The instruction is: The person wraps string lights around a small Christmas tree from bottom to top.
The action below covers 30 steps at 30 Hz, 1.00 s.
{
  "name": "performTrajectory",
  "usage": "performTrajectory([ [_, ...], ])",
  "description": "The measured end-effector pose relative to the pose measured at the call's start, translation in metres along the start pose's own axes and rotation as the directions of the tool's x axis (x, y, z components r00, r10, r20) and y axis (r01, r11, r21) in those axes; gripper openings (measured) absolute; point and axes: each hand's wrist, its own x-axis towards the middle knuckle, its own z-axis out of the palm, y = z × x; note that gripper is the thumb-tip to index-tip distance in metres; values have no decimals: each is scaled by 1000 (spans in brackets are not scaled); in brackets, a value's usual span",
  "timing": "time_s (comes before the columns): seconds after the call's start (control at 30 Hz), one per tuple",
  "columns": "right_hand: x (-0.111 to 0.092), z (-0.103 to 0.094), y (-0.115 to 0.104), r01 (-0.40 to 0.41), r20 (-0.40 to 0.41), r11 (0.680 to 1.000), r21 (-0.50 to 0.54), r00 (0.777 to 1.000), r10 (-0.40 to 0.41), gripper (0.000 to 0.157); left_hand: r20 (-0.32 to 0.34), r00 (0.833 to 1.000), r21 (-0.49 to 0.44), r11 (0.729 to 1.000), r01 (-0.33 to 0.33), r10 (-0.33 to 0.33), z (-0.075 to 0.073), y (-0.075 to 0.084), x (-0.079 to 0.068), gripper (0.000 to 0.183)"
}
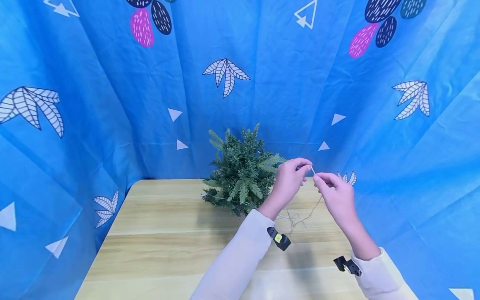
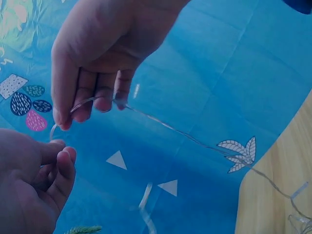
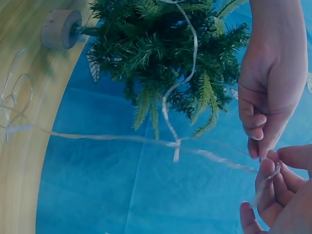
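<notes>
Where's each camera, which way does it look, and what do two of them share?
Head: worn there, looking forward and down at the tree, table and cloth; left hand, right hand and sleeves show.
Left wrist: worn there, looking at the wire, cloth behind; both hands show.
Right wrist: worn there, looking at the tree and wire; both hands show.
Both wrist views share the wire between the hands.

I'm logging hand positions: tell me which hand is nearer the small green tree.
Left. In the head view, the left hand is just right of the small green tree; the right hand is farther right, beyond the left.
</notes>
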Motion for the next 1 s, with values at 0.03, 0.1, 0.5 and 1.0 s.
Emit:
performTrajectory([
  [0.03, -1, 0, 1, 3, 0, 1000, 4, 1000, -3, 34, -7, 1000, -3, 1000, 11, -11, 0, 1, 3, 11],
  [0.1, -2, 0, 3, 7, -4, 1000, 6, 1000, -7, 33, -19, 999, -14, 999, 33, -33, -1, 2, 7, 11],
  [0.5, 3, 1, 5, -24, -62, 1000, 0, 998, 24, 35, 41, 997, -190, 979, 75, -69, -10, 1, 17, 14],
  [1.0, 33, 0, -16, 79, -53, 997, 19, 996, -78, 38, 111, 994, -96, 995, -1, 12, -28, 13, 22, 35],
])
